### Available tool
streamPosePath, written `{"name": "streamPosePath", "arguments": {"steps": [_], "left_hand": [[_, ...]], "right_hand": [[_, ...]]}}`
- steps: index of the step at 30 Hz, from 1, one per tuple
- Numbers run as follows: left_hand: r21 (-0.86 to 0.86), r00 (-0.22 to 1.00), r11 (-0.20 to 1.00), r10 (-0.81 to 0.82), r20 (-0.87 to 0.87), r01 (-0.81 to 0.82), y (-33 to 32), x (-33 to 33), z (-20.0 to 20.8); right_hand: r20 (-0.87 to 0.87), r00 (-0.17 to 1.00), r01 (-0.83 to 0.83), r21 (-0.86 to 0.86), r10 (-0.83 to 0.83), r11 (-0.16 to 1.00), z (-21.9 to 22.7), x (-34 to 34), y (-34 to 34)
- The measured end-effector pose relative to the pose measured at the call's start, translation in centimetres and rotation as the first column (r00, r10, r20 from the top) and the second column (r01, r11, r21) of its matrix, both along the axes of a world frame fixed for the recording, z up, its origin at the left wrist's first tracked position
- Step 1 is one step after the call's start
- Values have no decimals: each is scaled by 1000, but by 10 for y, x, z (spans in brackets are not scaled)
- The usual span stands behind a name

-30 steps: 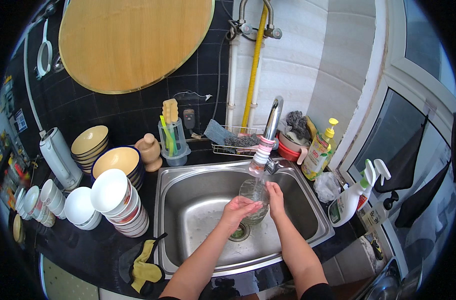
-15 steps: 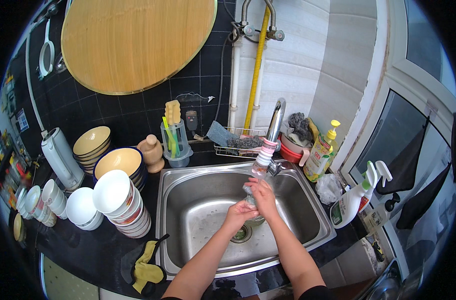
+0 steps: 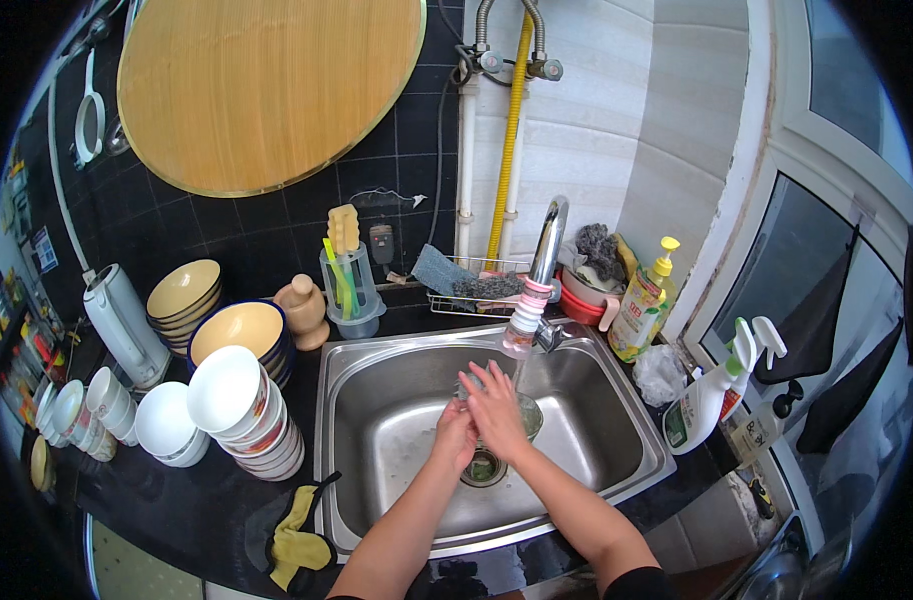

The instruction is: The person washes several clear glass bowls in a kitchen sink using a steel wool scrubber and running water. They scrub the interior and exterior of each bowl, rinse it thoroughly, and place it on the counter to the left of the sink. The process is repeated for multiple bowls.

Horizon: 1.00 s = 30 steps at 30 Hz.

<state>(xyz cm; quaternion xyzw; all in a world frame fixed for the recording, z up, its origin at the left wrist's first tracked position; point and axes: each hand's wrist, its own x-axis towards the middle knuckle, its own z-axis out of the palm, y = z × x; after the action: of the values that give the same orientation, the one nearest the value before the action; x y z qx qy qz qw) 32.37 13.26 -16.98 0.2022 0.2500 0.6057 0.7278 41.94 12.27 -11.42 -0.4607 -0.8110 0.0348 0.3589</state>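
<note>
Stacked white bowls (image 3: 239, 405) sit at left-centre of the frame. In the steel sink (image 3: 377, 400) at centre, the left hand (image 3: 455, 432) and right hand (image 3: 497, 410) both clasp a clear glass (image 3: 525, 412) under the tap (image 3: 539, 270), with a yellow soap bottle (image 3: 645, 300) further right.

One fisheye view from my head, looking steeply down, sink (image 3: 377, 400) near and centred, tiled wall (image 3: 397, 190) far, my forearms entering from below.

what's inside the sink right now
Inside the steel sink, both hands hold a clear glass item under the faucet. The drain shows just below them. The hands cover most of the glass, so its shape is unclear.
</note>
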Motion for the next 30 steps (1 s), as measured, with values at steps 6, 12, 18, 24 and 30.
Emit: {"name": "streamPosePath", "arguments": {"steps": [6,12,18,24,30], "left_hand": [[187,960,943,-262,-97,276,-14,13,23],[200,966,945,-258,-26,258,-10,9,26],[279,939,902,-344,1,330,-12,7,25],[217,889,875,-374,-265,432,-13,18,22],[249,905,898,-276,-325,364,-16,16,25]], "right_hand": [[-720,564,-172,-581,-405,795,-48,69,47],[-649,673,23,-463,-356,886,-94,92,66],[-810,119,-527,-541,-574,655,-46,79,44],[-810,-95,-544,-444,-578,712,-55,99,50],[-880,-46,-530,-380,-473,758,-19,89,31]]}}
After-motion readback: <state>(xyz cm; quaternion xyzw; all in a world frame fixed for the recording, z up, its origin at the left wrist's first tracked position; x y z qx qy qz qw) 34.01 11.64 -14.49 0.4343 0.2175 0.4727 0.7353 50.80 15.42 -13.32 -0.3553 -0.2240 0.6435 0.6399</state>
